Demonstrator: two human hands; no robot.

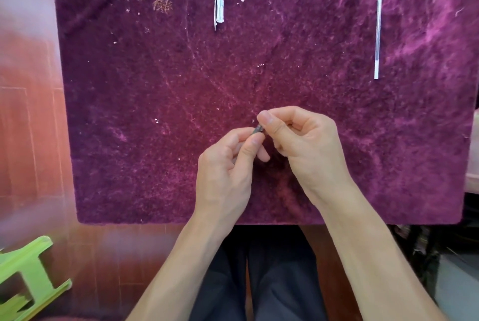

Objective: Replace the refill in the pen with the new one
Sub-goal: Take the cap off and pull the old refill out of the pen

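Both hands meet over the near middle of a purple velvet mat (155,103). A short dark piece of the pen (258,129) shows between them; the rest of the pen is hidden inside the fingers. My left hand (228,165) pinches it from below, and my right hand (303,144) grips it from above with thumb and forefinger. A long clear refill (378,35) with a dark ink column lies upright at the far right of the mat. A clear pen cap (219,11) with a clip lies at the far middle.
The mat covers a small table; its near edge runs just above my dark-trousered lap (274,281). A green plastic stool (28,276) stands on the reddish floor at the lower left. Faint embroidered marks (160,4) sit at the mat's far left.
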